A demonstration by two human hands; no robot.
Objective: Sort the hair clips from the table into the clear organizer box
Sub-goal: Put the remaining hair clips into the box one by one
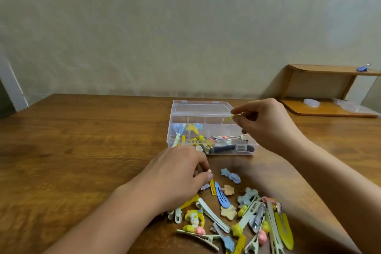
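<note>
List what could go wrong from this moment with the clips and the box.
1. The right hand pinches a thin yellow clip by one end above the clear organizer box; it may slip and land in the wrong compartment.
2. The left hand, pinching a small clip, rests against the pile of clips and may scatter it.
3. A dark clip seems to overhang the box's front, which might block the lid.

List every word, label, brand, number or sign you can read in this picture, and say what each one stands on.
None: no readable text shows anywhere.
The clear organizer box bears no label or brand mark.
The hair clips on the table show shapes and colours only, no lettering.
The thin yellow clip pinched by the right hand is blurred; no marking can be told on it.
The blue binder clip on the wooden shelf is too small to tell.
</note>
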